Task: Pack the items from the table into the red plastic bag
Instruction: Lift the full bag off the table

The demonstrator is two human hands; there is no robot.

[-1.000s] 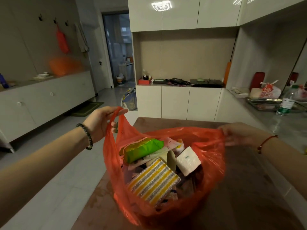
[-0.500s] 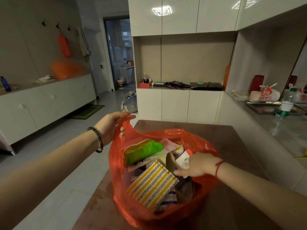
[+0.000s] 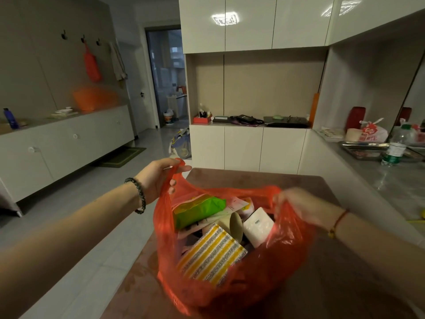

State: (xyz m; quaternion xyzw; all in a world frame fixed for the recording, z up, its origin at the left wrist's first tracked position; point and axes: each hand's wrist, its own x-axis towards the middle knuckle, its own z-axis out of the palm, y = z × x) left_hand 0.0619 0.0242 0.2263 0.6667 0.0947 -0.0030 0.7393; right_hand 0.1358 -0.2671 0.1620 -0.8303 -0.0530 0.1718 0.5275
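Observation:
The red plastic bag (image 3: 271,270) stands open on the brown table (image 3: 253,177). Inside lie a green packet (image 3: 197,209), a yellow and silver striped sponge pack (image 3: 211,255), a cardboard tube (image 3: 235,225) and a white packet (image 3: 258,225), with more items beneath them. My left hand (image 3: 156,177) grips the bag's left handle and holds it up. My right hand (image 3: 299,204), blurred, holds the bag's right rim.
A grey counter on the right carries a metal tray (image 3: 363,147), a water bottle (image 3: 396,149) and a tied white bag (image 3: 372,132). White cabinets (image 3: 243,148) stand behind the table. Tiled floor (image 3: 76,226) lies to the left.
My right hand was inside the bag half a second ago; it has come out and moved right to the bag's rim. My left hand still holds the handle.

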